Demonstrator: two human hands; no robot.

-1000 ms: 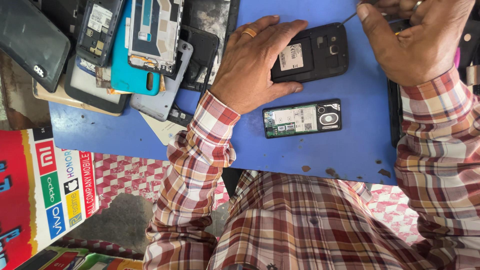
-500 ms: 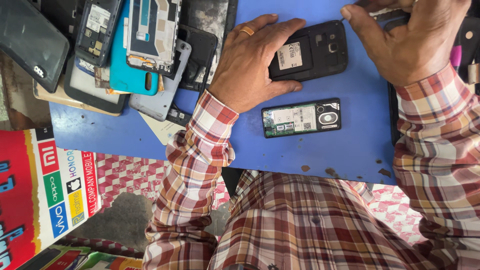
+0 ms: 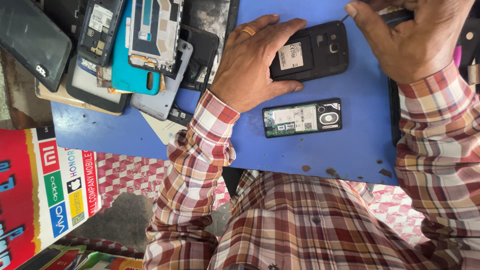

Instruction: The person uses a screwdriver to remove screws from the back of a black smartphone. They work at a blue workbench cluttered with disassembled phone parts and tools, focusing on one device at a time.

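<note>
The left hand [image 3: 250, 65] lies flat on a black phone with its back cover off [image 3: 312, 50], fingers spread along its left end to hold it down on the blue mat [image 3: 350, 145]. The right hand [image 3: 410, 42] is curled around a thin tool [image 3: 345, 17]; only the tool's tip shows, just above the phone's top right corner.

Just below that phone lies a smaller opened phone [image 3: 302, 118], its green board bare. To the left of the black phone is a heap of old phone shells and frames [image 3: 135, 55].

The thin tip could slip off the phone and scratch the parts inside, because it is so small. If the left hand lets go a bit, the phone may slide on the mat. A sleeve could also brush the smaller phone's bare board.
</note>
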